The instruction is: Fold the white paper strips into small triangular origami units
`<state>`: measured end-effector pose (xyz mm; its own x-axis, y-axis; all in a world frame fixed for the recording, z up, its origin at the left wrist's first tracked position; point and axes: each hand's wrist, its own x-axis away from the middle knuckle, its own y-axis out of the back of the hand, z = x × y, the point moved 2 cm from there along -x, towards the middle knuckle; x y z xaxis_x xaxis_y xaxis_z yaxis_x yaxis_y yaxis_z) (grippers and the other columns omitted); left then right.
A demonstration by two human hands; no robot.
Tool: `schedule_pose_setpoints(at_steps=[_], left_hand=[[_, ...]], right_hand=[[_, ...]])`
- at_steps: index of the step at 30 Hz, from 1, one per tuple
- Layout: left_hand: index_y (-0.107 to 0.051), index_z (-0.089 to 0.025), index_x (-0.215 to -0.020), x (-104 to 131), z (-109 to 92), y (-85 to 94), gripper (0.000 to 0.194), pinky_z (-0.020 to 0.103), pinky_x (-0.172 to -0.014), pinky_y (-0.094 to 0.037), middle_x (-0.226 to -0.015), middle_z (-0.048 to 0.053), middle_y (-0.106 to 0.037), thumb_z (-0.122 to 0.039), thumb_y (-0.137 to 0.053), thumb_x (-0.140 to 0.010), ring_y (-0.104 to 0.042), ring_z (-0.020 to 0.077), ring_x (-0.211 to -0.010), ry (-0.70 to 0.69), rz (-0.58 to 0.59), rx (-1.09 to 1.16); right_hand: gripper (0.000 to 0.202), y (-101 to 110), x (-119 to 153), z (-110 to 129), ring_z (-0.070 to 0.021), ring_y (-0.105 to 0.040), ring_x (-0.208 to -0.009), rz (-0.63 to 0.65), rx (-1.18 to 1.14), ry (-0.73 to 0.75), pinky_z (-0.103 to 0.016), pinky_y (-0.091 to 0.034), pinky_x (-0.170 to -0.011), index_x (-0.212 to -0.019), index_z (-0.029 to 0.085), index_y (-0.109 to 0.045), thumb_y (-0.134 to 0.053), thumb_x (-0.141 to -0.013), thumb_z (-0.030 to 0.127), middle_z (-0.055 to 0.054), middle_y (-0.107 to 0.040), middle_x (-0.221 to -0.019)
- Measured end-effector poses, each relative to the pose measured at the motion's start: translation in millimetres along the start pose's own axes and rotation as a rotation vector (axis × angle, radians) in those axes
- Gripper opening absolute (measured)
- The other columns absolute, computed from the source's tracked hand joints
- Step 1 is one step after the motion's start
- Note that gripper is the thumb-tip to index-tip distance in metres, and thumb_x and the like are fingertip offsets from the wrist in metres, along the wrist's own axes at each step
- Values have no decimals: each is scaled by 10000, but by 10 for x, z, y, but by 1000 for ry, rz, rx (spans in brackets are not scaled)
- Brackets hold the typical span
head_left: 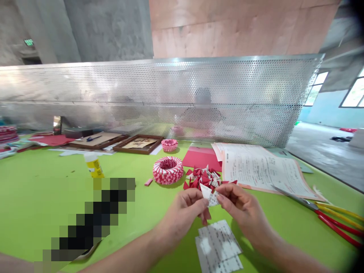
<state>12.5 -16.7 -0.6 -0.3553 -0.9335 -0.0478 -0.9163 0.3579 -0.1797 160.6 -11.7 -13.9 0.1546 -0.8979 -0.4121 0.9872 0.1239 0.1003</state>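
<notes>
My left hand (183, 212) and my right hand (241, 208) meet over the green table (42, 197) and pinch a small folded paper piece (209, 193), white with print on one side and red beneath. Just beyond my fingers lies a pile of red-and-white folded triangles (203, 177). To its left sits a woven red-and-white paper ring (167, 170). Small printed paper slips (217, 246) lie on the table under my hands.
A smaller paper basket (169, 145), red sheets (200, 157), printed pages (261, 168), scissors (327, 212) with red and yellow handles, a glue bottle (93, 165) and two framed boards (139, 144) lie around. A perforated metal screen (170, 98) stands behind; a person sits beyond it.
</notes>
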Motion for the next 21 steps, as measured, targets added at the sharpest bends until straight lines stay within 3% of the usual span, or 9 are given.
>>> schedule_pose_setpoints(at_steps=[8, 13, 21], left_hand=[[-596, -103, -599, 5, -41, 4, 249, 240, -530, -423, -526, 23, -608, -270, -535, -774, -523, 105, -473, -10, 40, -122], [-580, -103, -589, 17, -68, -15, 249, 237, -516, -422, -509, 13, -594, -261, -534, -775, -510, 100, -452, -24, -4, -125], [-566, -103, -603, 9, -60, 9, 247, 234, -519, -412, -510, 5, -582, -271, -533, -781, -498, 91, -463, -29, -7, -98]], right_hand=[[112, 43, -6, 67, -146, -496, -678, 40, 23, 50, -242, -419, -603, -836, 169, -586, -562, -806, 274, -17, -565, -734], [145, 38, -1, 53, -144, -524, -707, 88, -54, 4, -241, -439, -626, -915, 174, -596, -574, -804, 265, -30, -592, -805], [103, 20, 16, 47, -139, -529, -648, 111, -132, -30, -237, -441, -600, -806, 164, -622, -626, -763, 258, -17, -583, -697]])
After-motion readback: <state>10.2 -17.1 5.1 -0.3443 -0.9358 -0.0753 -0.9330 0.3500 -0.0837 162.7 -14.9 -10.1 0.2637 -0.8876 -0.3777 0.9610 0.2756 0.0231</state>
